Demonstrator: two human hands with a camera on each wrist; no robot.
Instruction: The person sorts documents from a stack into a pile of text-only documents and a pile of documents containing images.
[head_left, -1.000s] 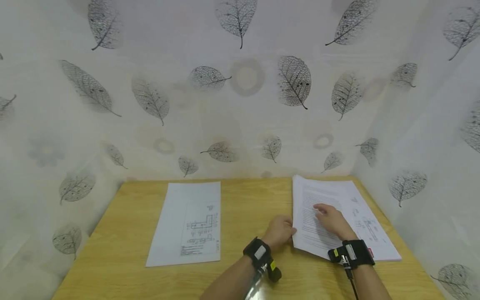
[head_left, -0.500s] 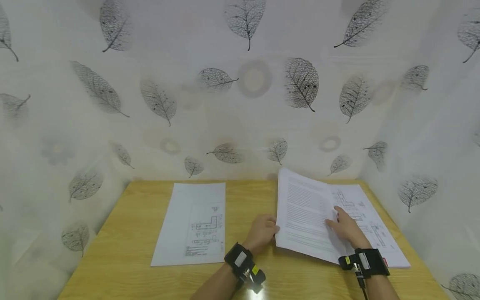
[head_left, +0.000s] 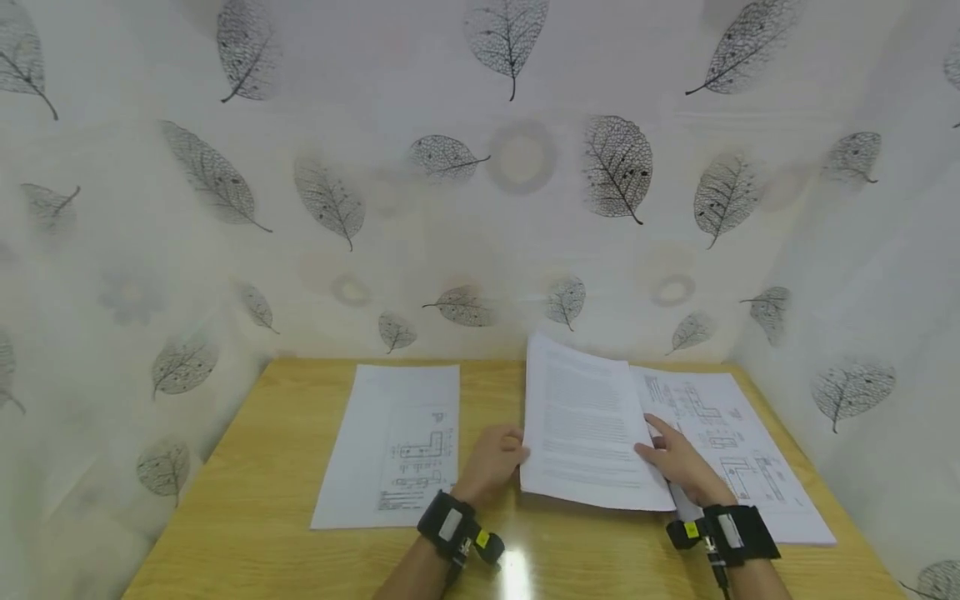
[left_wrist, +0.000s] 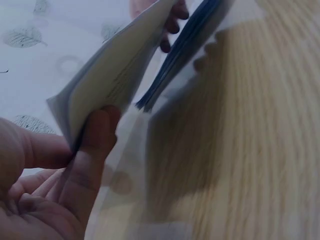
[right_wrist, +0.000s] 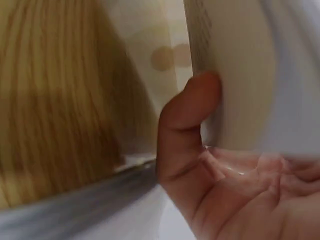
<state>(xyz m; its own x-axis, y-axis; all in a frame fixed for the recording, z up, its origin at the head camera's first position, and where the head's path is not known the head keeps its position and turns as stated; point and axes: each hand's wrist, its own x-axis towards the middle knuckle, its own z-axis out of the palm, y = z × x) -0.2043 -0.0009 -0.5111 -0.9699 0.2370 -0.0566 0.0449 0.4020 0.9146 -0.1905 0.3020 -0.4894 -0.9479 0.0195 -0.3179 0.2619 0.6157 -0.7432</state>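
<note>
A thin bundle of printed sheets (head_left: 581, 425) is raised above the table in the head view, its lines of text facing up. My left hand (head_left: 491, 462) pinches the bundle's left edge; in the left wrist view the thumb and fingers close on the paper's (left_wrist: 120, 75) edge. At the bundle's right edge, my right hand (head_left: 682, 467) holds it, with the bent thumb (right_wrist: 192, 102) against the printed side in the right wrist view. Beneath and to the right lies a stack of papers (head_left: 750, 450) with line drawings, partly covered by the bundle and my right hand.
A separate sheet with a line drawing (head_left: 390, 442) lies on the wooden table (head_left: 247, 475) to the left. Behind and at both sides hangs a white cloth with leaf prints (head_left: 450, 233). Each wrist wears a black strap with a small camera.
The printed sheets have lifted off the stack and moved left, uncovering more of the drawings. Both hands have moved left with them, and my right hand has come to the bundle's right edge.
</note>
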